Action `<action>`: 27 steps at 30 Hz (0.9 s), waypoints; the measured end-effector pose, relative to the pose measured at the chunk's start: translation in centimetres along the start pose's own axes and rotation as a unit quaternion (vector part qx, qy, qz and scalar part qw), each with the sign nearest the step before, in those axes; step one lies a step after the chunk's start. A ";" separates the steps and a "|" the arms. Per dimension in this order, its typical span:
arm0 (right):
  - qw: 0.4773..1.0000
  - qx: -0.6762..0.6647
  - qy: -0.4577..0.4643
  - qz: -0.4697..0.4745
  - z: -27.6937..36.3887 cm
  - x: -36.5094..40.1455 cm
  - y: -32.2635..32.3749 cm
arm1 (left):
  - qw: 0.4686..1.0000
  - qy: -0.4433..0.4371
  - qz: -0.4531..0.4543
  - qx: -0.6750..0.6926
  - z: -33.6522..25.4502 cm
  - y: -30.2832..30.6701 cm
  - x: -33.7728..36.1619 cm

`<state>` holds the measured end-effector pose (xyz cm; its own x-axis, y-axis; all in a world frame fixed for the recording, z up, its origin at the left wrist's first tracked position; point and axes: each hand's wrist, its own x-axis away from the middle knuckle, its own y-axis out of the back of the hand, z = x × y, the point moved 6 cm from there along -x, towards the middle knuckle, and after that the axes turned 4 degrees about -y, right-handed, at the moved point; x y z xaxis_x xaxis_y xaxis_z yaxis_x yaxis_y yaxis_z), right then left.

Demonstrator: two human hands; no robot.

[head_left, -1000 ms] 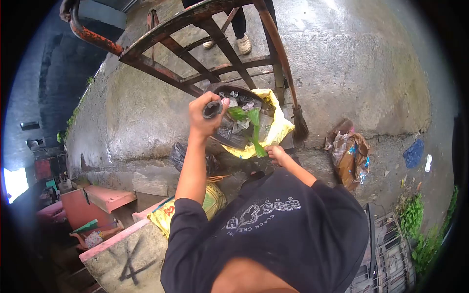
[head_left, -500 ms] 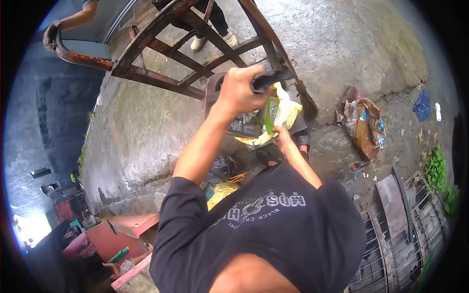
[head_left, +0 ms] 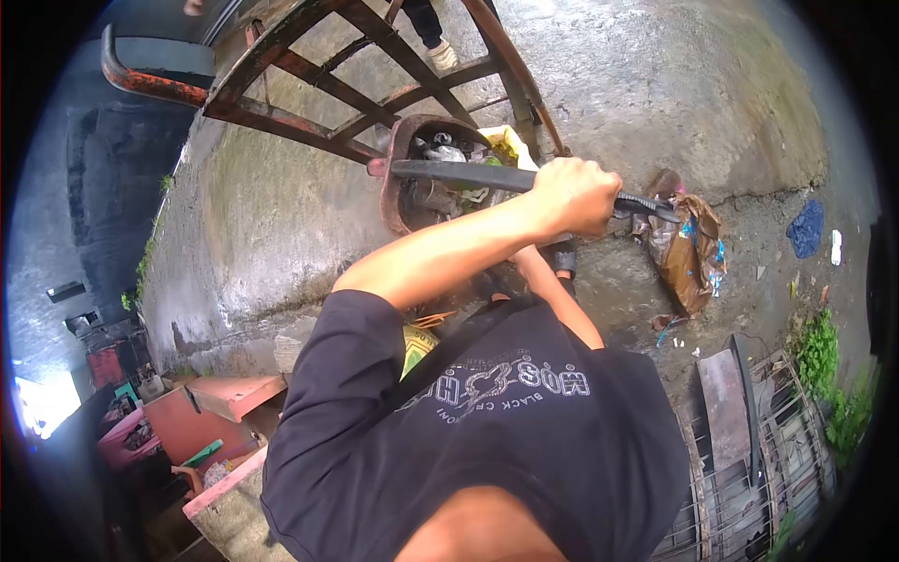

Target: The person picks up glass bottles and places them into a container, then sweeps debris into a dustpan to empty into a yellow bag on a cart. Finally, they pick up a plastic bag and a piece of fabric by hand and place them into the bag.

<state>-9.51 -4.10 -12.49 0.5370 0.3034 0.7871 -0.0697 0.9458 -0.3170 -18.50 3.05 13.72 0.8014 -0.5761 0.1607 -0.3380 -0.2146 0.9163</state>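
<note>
Black handle (head_left: 468, 176), clenched in the left hand (head_left: 576, 195), runs leftward to the dustpan's rim (head_left: 392, 199); right hand hidden, can't tell its grip.

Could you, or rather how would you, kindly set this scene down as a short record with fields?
Left hand: closed round the dark handle of a dustpan
Right hand: mostly hidden behind the left arm; grip unclear
Dustpan contents: mixed rubbish
Right of dustpan: yellow bag, partly hidden
Beyond: barred metal frame
Ground, right: crumpled brown bag
Another person: pale shoe visible near the top
</note>
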 end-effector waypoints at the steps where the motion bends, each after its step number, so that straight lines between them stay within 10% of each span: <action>1: 1.000 0.004 -0.003 0.003 0.0 -0.1 0.0 | 1.000 0.002 -0.012 -0.003 0.1 0.0 -0.3; 19: 0.995 -0.066 -0.054 0.049 -4.2 -1.0 1.9 | 0.979 0.031 -0.201 0.024 0.2 10.2 -0.3; 27: 0.999 0.034 -0.037 0.008 -2.9 -0.4 1.8 | 0.998 -0.012 -0.061 -0.030 -3.5 7.1 -0.6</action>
<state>-7.38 -2.89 -14.90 0.4724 0.3243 0.8195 -0.1369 0.9455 -0.2953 -19.64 4.59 21.46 0.8219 -0.5683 0.0391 -0.2092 -0.2374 0.9486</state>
